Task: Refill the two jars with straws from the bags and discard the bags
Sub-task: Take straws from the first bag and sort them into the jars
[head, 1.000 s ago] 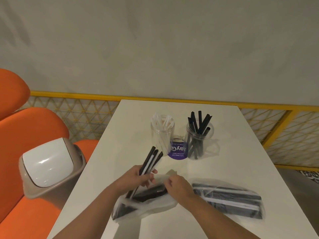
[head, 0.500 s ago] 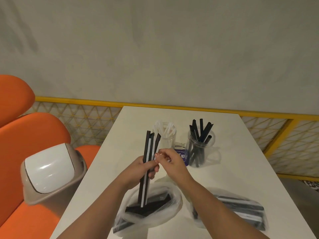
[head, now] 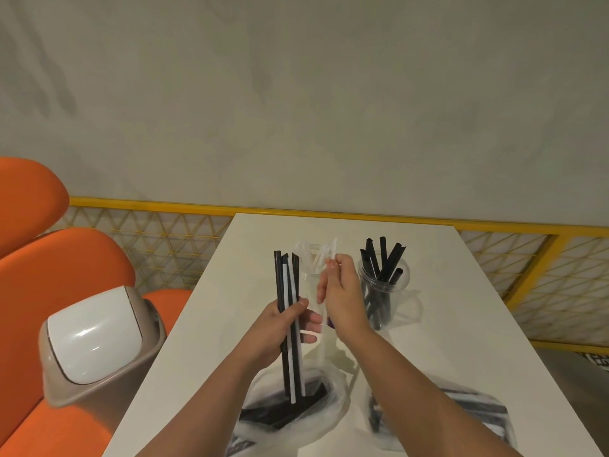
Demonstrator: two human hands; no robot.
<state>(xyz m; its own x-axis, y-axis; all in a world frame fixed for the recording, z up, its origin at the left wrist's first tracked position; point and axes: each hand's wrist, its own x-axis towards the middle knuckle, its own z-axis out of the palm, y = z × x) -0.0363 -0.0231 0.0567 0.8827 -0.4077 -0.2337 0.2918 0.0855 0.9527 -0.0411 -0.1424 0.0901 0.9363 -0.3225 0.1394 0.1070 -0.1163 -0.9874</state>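
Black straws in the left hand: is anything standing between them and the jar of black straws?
Yes. The right hand, pinching a white straw, hangs between the black straws and the black jar. The clear jar stands just behind that gap. The left hand probably must go round.

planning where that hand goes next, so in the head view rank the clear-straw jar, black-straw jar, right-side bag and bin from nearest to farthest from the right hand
From the right hand:
1. clear-straw jar, just behind the fingers
2. black-straw jar, just to the hand's right
3. right-side bag, at the table's near right corner
4. bin, off the table, far left
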